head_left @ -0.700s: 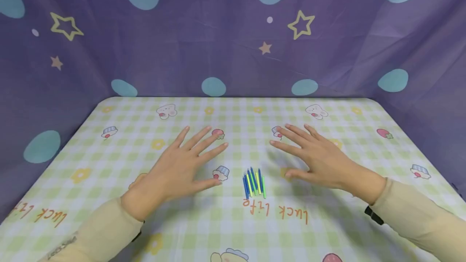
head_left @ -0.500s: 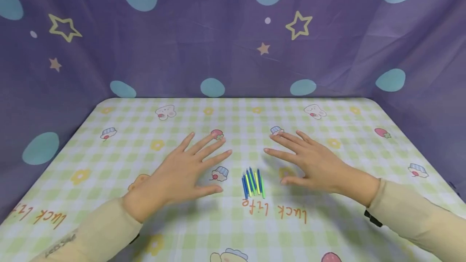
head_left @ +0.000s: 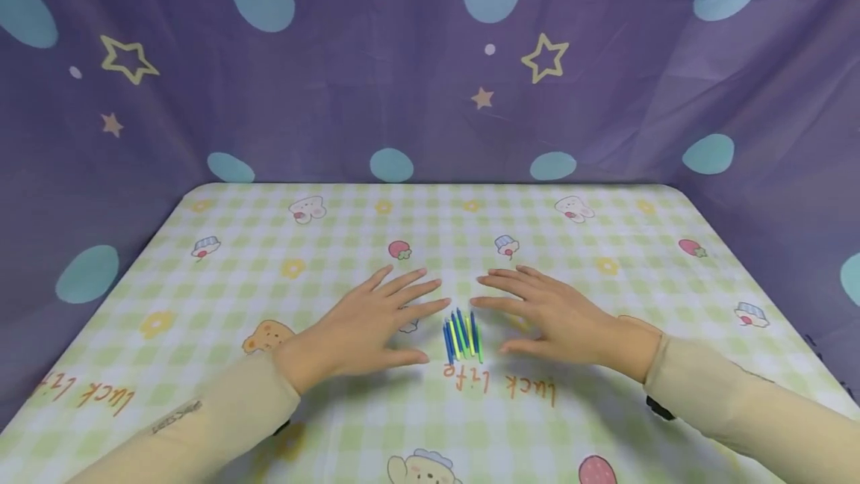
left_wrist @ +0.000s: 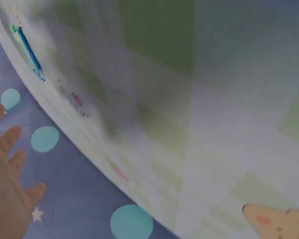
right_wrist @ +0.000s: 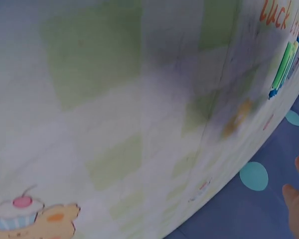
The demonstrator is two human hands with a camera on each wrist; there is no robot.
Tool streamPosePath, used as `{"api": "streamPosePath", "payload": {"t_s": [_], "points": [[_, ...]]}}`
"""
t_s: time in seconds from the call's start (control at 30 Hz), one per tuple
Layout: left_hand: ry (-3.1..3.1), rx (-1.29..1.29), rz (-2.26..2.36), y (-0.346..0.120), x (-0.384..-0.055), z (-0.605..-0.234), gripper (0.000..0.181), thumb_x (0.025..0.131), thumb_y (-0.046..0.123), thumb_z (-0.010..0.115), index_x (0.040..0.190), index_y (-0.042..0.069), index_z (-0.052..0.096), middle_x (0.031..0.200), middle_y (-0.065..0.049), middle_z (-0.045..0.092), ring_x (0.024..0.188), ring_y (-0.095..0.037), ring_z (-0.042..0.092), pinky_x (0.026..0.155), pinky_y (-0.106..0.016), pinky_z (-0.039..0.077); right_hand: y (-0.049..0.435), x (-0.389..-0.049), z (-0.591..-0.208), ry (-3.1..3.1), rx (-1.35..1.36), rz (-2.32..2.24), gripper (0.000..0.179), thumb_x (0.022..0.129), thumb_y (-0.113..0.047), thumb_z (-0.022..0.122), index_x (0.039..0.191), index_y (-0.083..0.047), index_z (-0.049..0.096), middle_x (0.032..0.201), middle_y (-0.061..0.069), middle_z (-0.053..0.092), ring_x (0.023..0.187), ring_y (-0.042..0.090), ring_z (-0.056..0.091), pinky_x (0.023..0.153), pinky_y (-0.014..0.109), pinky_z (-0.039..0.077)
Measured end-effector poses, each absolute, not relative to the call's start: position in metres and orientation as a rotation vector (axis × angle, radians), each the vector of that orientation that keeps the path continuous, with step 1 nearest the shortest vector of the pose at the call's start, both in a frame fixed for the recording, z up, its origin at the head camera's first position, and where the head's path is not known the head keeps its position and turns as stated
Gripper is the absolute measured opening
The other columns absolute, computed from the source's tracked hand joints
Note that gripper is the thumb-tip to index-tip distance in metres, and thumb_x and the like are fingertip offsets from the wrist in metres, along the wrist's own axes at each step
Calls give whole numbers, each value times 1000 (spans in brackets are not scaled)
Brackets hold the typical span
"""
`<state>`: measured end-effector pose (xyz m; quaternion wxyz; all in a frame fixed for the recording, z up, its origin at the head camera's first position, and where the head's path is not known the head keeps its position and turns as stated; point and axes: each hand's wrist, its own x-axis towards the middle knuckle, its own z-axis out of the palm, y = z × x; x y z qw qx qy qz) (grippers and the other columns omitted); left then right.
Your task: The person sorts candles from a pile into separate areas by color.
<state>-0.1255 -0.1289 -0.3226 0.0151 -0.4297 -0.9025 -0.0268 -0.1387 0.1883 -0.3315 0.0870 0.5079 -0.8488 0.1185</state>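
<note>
A small bundle of thin blue, yellow and green sticks [head_left: 462, 336] lies side by side on the checked tablecloth, between the two hands in the head view. To its left hovers my left hand [head_left: 363, 329], palm down with fingers spread and straight, holding nothing. My right hand [head_left: 564, 317] mirrors it on the other side, fingers stretched toward the bundle. Shadows fall on the cloth under both. The left wrist view catches part of the left hand [left_wrist: 7, 184] and the sticks [left_wrist: 30, 49] at its left edge; the right wrist view has the sticks [right_wrist: 284, 69] at upper right.
The table wears a green and white checked cloth [head_left: 349, 424] printed with cupcakes, bears and flowers. Its far edge meets a purple curtain [head_left: 322, 110] with stars and blue ovals, which also hangs along both sides.
Both hands have moved inward and a little nearer the body, closing in on the sticks from either side. The sticks keep their place on the cloth; the view has shifted slightly.
</note>
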Motion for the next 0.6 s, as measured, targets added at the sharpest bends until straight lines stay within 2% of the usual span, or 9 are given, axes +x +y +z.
{"api": "streamPosePath", "payload": {"t_s": [0.23,0.37,0.6], "points": [[-2816,-1399,-166,-124,-128,-334,68,93,61,56,152,30,40,158,2,33,148,-21,21,116,-54,19,184,-138,-342,-2540,1526,377,63,88,-43,73,143,-19,52,148,8,47,139,27,39,113,50,29],[-2799,-1434,-200,-122,-130,-339,63,93,58,59,147,29,47,154,2,40,145,-22,29,114,-52,25,187,-136,-348,-2537,1522,431,56,87,-41,75,136,-19,58,141,6,53,133,25,46,110,46,35],[-2768,-1444,-330,-121,-132,-338,36,92,46,69,122,27,65,130,5,58,123,-15,52,103,-40,41,186,-138,-350,-2516,1590,519,41,88,-35,77,123,-20,63,129,1,58,119,19,54,101,40,43]]}}
